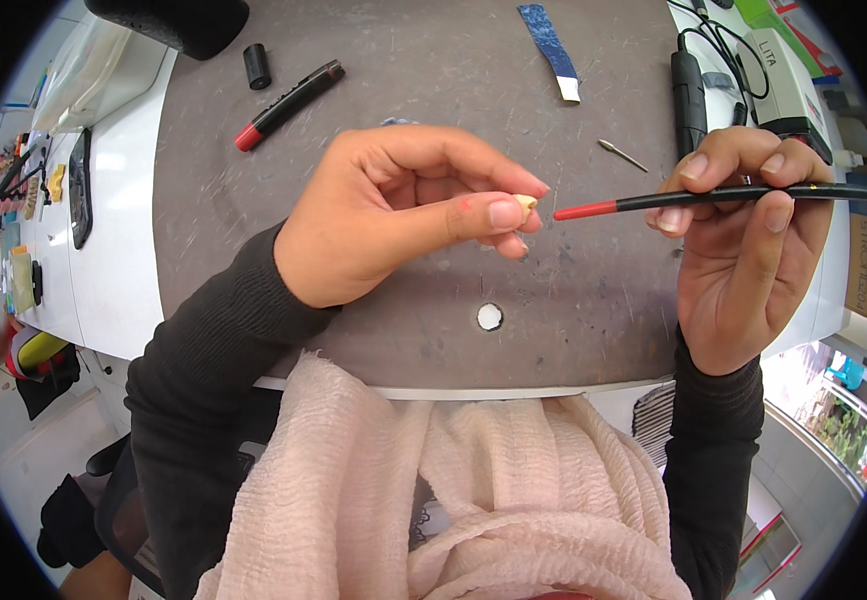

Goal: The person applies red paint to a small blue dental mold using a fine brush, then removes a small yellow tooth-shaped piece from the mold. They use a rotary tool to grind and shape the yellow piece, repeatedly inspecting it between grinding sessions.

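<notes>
Between thumb and fingertips, my left hand (384, 215) pinches a small yellowish, tooth-like piece (527, 204); most of it is hidden by the fingers. My right hand (749, 270) is closed around a thin black brush (639, 202). The brush lies nearly level, with its red handle end pointing left, just short of the small piece and apart from it. A silvery part shows at its right end, and the bristles cannot be made out. Both hands are raised over a grey-brown work mat (434, 345).
A black marker with a red end (289, 105) lies beyond my left hand, near a black cap (257, 66). Farther right are a blue strip (549, 50), a metal bur (623, 155), a black rotary handpiece (689, 100) and a pale control box (779, 75). A white round spot (491, 317) marks the near mat.
</notes>
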{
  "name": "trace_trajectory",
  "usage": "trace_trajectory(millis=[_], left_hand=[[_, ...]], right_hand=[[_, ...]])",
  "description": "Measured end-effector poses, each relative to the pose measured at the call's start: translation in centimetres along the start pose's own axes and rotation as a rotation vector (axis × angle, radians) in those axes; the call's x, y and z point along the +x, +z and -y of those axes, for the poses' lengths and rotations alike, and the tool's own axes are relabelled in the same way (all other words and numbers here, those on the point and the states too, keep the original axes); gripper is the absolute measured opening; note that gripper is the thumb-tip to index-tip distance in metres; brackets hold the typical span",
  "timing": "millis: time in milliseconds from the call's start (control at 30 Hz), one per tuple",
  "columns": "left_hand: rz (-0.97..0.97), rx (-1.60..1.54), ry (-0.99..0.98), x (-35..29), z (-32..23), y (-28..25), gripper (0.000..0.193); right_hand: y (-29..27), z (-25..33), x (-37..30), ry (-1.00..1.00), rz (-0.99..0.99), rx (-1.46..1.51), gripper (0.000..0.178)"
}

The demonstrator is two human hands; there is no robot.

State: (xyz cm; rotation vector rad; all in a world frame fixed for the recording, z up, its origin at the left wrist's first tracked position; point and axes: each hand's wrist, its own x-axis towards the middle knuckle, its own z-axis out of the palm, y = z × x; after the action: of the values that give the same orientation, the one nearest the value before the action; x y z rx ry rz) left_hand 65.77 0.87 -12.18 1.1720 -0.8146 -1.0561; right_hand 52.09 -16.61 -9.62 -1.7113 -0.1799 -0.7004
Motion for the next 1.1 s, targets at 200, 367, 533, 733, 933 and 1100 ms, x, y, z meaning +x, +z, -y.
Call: trace_trajectory(millis=[200, 367, 533, 733, 933, 1100], left_hand=[[0.01, -0.013, 0.017, -0.1, 0.3, -0.2, 0.018], [0.027, -0.01, 0.041, -0.2, 0.2, -0.3, 0.018], [0.007, -0.045, 0.005, -0.3, -0.2, -0.2, 0.017], [-0.093, -0.048, -0.069, -0.5, -0.9, 0.5, 0.016], [-0.103, -0.034, -0.06, -0.3, -0.6, 0.4, 0.015], [-0.074, -0.022, -0.048, -0.5, -0.5, -0.1, 0.017]], right_hand=[[-0.5, -0.1, 0.1, 0.04, -0.081, -0.272, 0.023], [-0.8, -1.3, 0.7, 0.205, -0.089, -0.768, 0.034], [-1.6, -2.2, 1.8, -0.131, -0.098, -0.945, 0.024], [-0.2, -0.3, 0.5, -0.112, 0.317, -0.902, 0.016], [0.2, 0.0, 0.0, -0.039, 0.13, -1.301, 0.01], [0.0, -1.3, -0.6, 0.028, 0.242, -1.507, 0.005]])
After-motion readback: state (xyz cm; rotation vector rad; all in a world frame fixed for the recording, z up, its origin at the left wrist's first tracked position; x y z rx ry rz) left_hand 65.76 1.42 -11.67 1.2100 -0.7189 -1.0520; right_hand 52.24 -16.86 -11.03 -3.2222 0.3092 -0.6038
